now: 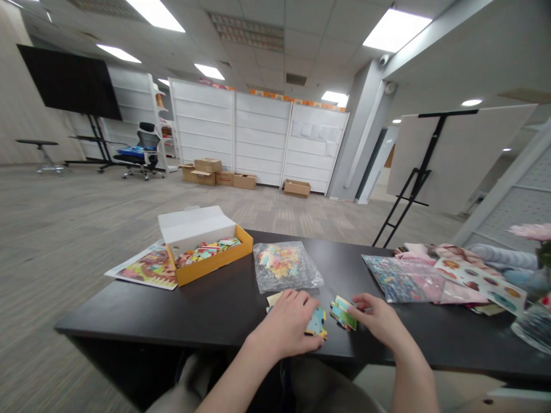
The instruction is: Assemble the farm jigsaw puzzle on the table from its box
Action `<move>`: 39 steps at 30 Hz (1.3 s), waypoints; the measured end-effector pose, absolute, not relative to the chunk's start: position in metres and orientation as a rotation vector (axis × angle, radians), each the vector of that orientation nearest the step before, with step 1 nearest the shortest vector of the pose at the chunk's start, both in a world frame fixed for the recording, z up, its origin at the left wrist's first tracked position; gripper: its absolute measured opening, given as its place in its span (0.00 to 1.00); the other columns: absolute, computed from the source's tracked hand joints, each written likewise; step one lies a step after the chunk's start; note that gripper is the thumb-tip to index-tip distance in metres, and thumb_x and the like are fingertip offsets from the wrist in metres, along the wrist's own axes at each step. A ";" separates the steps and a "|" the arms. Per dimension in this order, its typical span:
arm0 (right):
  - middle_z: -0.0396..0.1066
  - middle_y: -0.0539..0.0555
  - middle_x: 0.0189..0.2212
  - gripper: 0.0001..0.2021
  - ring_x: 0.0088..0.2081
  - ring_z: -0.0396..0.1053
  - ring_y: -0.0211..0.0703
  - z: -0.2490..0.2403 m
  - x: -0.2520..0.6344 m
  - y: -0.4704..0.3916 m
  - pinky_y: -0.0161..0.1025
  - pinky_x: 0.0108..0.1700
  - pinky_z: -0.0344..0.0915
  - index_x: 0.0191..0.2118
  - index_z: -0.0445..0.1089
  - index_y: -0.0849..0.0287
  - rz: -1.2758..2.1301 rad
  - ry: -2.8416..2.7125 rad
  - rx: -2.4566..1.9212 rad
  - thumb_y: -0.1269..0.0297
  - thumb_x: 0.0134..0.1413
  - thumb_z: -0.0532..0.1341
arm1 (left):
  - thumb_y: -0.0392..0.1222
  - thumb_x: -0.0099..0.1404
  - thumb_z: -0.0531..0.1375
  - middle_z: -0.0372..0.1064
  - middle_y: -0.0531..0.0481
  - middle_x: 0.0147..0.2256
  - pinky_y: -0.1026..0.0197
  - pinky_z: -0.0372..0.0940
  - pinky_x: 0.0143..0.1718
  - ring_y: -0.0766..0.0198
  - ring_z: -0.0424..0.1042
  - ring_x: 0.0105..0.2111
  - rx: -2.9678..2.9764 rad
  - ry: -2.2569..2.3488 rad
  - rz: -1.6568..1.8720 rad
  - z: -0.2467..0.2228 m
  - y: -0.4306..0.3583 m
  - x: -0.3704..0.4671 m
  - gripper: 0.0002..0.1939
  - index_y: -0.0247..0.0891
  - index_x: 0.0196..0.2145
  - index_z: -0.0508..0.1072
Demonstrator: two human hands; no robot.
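Note:
Near the front edge of the dark table, my left hand [289,322] lies over light-blue and yellow jigsaw puzzle pieces [317,322]. Its fingers curl over their top and its thumb sits at the lower edge, so much of them is hidden. To the right, the fingers of my right hand [375,316] close on the edge of joined green and light-blue puzzle pieces [343,312]. A narrow gap separates the two groups. Just beyond lies a clear plastic bag [286,267] of more pieces.
A yellow box [210,268] with its white lid raised holds many puzzle pieces, beside a printed picture sheet [146,267]. At right lie a patterned packet [404,278], a sticker sheet [482,284], folded cloths [460,252] and a glass vase [534,324] with a pink flower.

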State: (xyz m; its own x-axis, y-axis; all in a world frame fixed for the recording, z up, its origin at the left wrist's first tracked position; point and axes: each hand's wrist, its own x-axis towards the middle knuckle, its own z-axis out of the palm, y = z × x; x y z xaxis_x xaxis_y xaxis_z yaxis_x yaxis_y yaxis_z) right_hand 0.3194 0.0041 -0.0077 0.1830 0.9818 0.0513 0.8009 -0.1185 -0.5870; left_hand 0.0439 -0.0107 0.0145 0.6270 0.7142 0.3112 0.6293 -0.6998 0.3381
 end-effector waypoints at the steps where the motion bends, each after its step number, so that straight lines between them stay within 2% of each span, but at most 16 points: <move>1: 0.77 0.57 0.31 0.16 0.30 0.73 0.48 -0.007 0.320 0.004 0.41 0.36 0.67 0.37 0.76 0.60 0.511 -1.666 -1.973 0.54 0.43 0.65 | 0.53 0.60 0.67 0.73 0.44 0.45 0.50 0.63 0.54 0.51 0.71 0.47 2.660 1.103 0.653 0.015 -0.011 0.044 0.26 0.38 0.51 0.72; 9: 0.77 0.55 0.31 0.11 0.30 0.73 0.45 0.003 0.280 0.006 0.38 0.34 0.67 0.34 0.76 0.59 0.699 -1.778 -1.828 0.61 0.42 0.67 | 0.48 0.60 0.67 0.72 0.44 0.51 0.50 0.63 0.56 0.51 0.71 0.50 2.622 1.064 0.863 0.018 -0.009 0.036 0.28 0.37 0.55 0.68; 16: 0.77 0.57 0.35 0.14 0.31 0.76 0.45 0.000 0.273 0.007 0.39 0.34 0.71 0.41 0.74 0.59 0.875 -1.711 -1.630 0.59 0.51 0.58 | 0.48 0.62 0.66 0.72 0.43 0.52 0.49 0.65 0.56 0.50 0.71 0.52 2.605 1.047 0.845 0.017 -0.007 0.042 0.27 0.37 0.55 0.67; 22: 0.78 0.58 0.32 0.15 0.33 0.76 0.49 0.003 0.281 0.006 0.42 0.35 0.71 0.38 0.75 0.59 0.718 -1.790 -1.701 0.56 0.54 0.55 | 0.47 0.67 0.63 0.70 0.42 0.54 0.50 0.64 0.58 0.51 0.69 0.55 2.600 1.002 0.787 0.011 -0.005 0.055 0.23 0.37 0.56 0.66; 29: 0.79 0.58 0.34 0.16 0.36 0.76 0.50 0.010 0.276 0.004 0.42 0.42 0.70 0.36 0.74 0.58 0.643 -1.837 -1.683 0.52 0.53 0.57 | 0.50 0.69 0.61 0.65 0.39 0.60 0.47 0.61 0.62 0.49 0.65 0.60 2.624 1.074 0.707 0.010 -0.002 0.047 0.24 0.37 0.59 0.66; 33: 0.79 0.59 0.34 0.16 0.36 0.76 0.50 0.014 0.276 0.002 0.41 0.41 0.70 0.38 0.74 0.59 0.640 -1.833 -1.722 0.53 0.54 0.57 | 0.45 0.69 0.62 0.68 0.42 0.57 0.47 0.62 0.60 0.50 0.66 0.58 2.636 1.194 0.648 0.017 -0.005 0.018 0.21 0.40 0.57 0.67; 39: 0.79 0.58 0.34 0.16 0.36 0.75 0.49 0.013 0.273 0.002 0.41 0.41 0.69 0.38 0.75 0.59 0.654 -1.849 -1.711 0.53 0.54 0.56 | 0.45 0.66 0.64 0.69 0.43 0.56 0.48 0.62 0.56 0.49 0.66 0.56 2.624 1.371 0.557 0.015 -0.010 -0.012 0.23 0.40 0.57 0.67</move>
